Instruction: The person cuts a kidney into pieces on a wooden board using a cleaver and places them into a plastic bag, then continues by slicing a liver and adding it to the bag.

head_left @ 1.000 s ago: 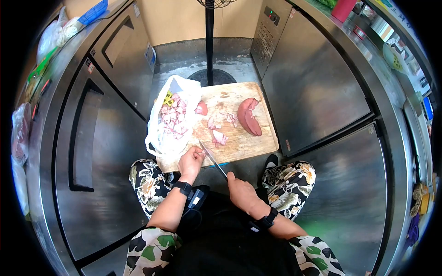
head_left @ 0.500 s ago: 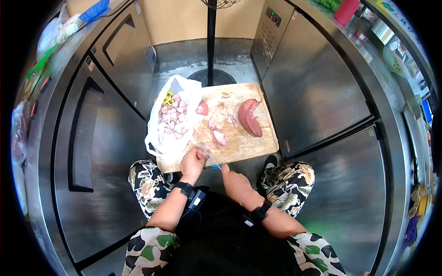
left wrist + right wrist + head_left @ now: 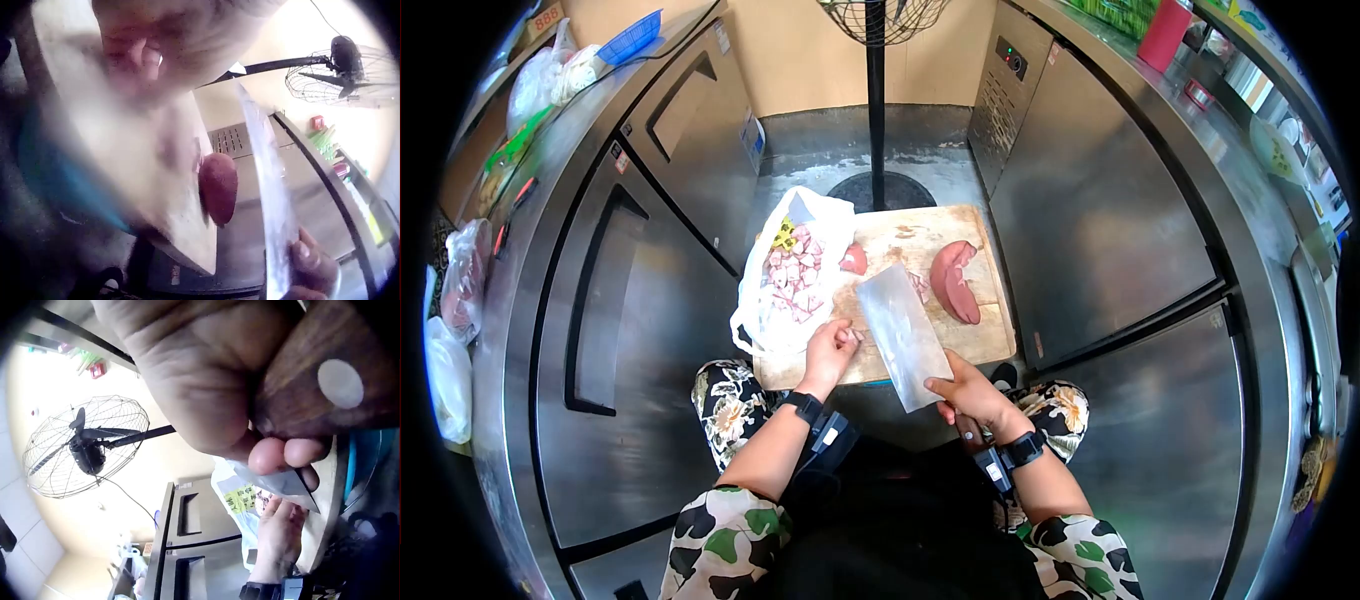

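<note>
My right hand (image 3: 975,392) grips a cleaver by its dark wooden handle (image 3: 312,375). The broad blade (image 3: 902,335) is turned with its flat side up, overlapping the front of the wooden cutting board (image 3: 890,225) in the head view. Over the board's front left, my left hand (image 3: 830,358) has curled fingers around a small pink piece of meat (image 3: 852,337), mostly hidden. Beside it lies a white plastic bag (image 3: 833,220) holding many diced meat pieces (image 3: 792,275). A large red-brown piece of meat (image 3: 953,285) rests on the board's right side.
A smaller lump of meat (image 3: 854,260) sits by the bag, and cut scraps (image 3: 919,287) show past the blade. Steel cabinets (image 3: 1115,190) stand close on both sides. Behind the board rises a fan's black pole (image 3: 877,120).
The cleaver has come away from the left fingers, swinging up and right, and its blade has turned from edge-on to flat. The right hand moved right; the head view tilted slightly up.
</note>
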A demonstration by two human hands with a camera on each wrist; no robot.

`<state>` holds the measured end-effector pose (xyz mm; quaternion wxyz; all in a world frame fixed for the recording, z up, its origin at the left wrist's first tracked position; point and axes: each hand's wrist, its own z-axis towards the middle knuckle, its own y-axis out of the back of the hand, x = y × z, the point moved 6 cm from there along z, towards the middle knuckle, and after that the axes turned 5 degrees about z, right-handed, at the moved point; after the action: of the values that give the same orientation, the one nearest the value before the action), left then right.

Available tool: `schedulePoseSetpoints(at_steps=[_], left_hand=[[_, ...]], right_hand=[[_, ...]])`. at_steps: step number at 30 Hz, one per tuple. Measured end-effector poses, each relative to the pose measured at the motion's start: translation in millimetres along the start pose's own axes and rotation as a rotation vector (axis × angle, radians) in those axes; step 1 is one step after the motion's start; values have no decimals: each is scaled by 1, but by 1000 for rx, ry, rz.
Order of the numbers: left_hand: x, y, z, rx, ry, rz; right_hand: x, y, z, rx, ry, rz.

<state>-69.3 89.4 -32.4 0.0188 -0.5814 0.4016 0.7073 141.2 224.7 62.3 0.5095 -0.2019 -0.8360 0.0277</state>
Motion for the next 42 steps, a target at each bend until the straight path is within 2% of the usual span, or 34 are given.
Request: schedulePoseSetpoints(at_steps=[5,9,10,13,16,17,18,19,21,23,25,28,29,30,31,33,40,42], left_hand=[[-50,0,1,62,-119,411],[-53,-4,2,85,-71,451],[-59,-4,1,69,-104,491],[-48,-8,2,114,-173,408],[-28,8,19,120,32,-316],[-12,20,37,67,-1,-458],[-8,42,53,-59,-77,-340],[-13,58,63,-138,80,-364],[-15,81,90,-210,165,-454],[-27,90,93,-337,152,-304],[-33,77,94,-234,32,78],[-40,8,59,59,-198,194],[-91,-11,34,105,-374,384],[-112,-33,12,124,-565,639],[-119,-38,9,189,-487,668],[-114,-44,7,160,-520,783],[-108,-22,-3,86,-355,693],[-62,-15,4,63,-200,307]], right_hand=[[-2,34,18,-31,40,94],[5,50,22,-77,104,218],[3,54,26,-87,117,244],[12,57,27,-105,204,287],[18,57,24,-98,219,268],[19,57,23,-94,222,271],[22,56,21,-97,229,279],[25,56,20,-98,235,285],[28,57,19,-111,247,294],[29,60,18,-133,257,299],[27,65,19,-173,262,326],[25,69,19,-211,271,351],[25,70,19,-219,273,354],[23,71,19,-224,280,350],[21,71,19,-232,276,328],[19,71,18,-251,268,290],[18,67,18,-230,262,245],[17,63,19,-216,246,222]])
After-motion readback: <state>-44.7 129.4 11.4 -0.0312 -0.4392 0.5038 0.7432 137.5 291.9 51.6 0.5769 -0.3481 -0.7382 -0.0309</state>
